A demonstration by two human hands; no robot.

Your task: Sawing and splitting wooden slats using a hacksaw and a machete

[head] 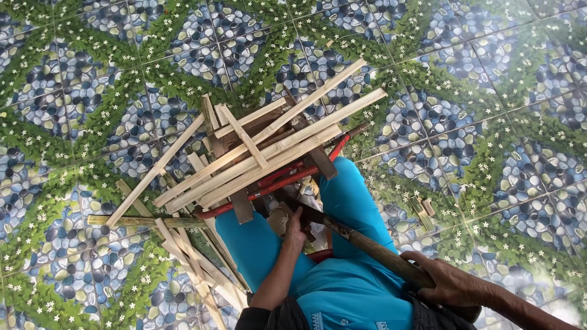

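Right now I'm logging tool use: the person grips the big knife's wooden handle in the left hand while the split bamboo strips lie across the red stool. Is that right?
Not quite. The head view shows the right hand gripping the knife by its wooden handle; the left hand reaches down between the knees. The bamboo strips do lie across the red stool.

— What lies beyond the fingers?

— A floor (489, 91) of tiles printed with pebbles and leafy bands (small white flowers too) — and a few short offcuts (422, 211) just past the fingertips, off to the side.

— And beneath them?

— Turquoise trousers (348, 287).
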